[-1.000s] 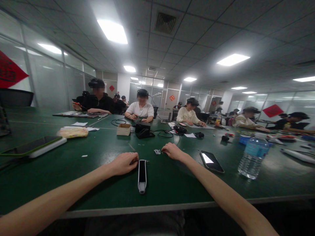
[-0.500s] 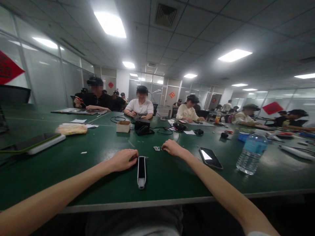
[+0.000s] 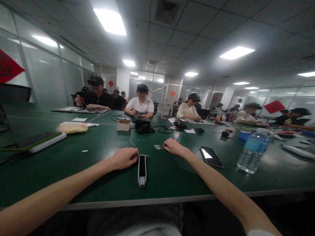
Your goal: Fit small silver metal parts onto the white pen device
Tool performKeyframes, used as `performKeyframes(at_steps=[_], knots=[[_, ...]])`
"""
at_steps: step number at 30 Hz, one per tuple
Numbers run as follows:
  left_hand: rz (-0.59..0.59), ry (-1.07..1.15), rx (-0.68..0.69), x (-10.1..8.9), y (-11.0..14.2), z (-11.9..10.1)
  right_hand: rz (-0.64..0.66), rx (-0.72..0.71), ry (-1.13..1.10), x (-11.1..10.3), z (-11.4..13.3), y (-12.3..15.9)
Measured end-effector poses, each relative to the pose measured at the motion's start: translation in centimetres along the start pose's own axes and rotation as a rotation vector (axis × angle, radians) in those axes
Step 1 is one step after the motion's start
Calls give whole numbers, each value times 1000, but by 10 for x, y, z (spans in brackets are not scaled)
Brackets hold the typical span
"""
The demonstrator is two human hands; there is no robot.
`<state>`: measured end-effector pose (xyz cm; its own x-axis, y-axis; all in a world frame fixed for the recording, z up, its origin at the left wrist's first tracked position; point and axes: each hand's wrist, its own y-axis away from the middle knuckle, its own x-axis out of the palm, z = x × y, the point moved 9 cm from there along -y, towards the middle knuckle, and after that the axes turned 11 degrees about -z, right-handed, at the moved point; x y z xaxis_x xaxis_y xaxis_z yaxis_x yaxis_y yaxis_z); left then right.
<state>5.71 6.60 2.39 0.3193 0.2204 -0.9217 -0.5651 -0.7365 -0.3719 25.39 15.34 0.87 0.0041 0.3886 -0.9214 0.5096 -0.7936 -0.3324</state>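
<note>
Curled on the green table (image 3: pixel 103 183), my left hand (image 3: pixel 125 158) lies at the upper left edge of a narrow white-rimmed casing with a dark inside (image 3: pixel 142 168). Its fingertips are close to that edge; whether they grip anything is hidden. A thin small piece sticks out at the casing's top right. Farther right, my right hand (image 3: pixel 174 147) reaches down with its fingers bent together at several tiny parts, too small to make out. Just left of those fingertips is a small flat metal plate with holes (image 3: pixel 157 147).
A phone (image 3: pixel 211 156) and a water bottle (image 3: pixel 253 152) are right of my right forearm. Ahead stand a small open box (image 3: pixel 123 125) and a black stand-like object (image 3: pixel 142 125) among cables. A tablet-like device (image 3: pixel 31 141) lies left. Co-workers sit across the table.
The view has shifted very slightly. Both hands, the casing and the metal plate keep nearly the same places.
</note>
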Motion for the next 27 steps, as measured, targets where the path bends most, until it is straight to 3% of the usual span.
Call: performKeyframes(at_steps=[14,19,23,27], knots=[[-7,17,-10,5,2,7,-32,-7,99,-3,9,0],[-34,14,-50,-5,2,8,-83,-19,94,-13,14,0],[-78,9,-72,-16,2,6,-195,-92,5,-27,34,0],[-139,17,-1,-21,3,-5,-315,-205,-153,-46,71,7]])
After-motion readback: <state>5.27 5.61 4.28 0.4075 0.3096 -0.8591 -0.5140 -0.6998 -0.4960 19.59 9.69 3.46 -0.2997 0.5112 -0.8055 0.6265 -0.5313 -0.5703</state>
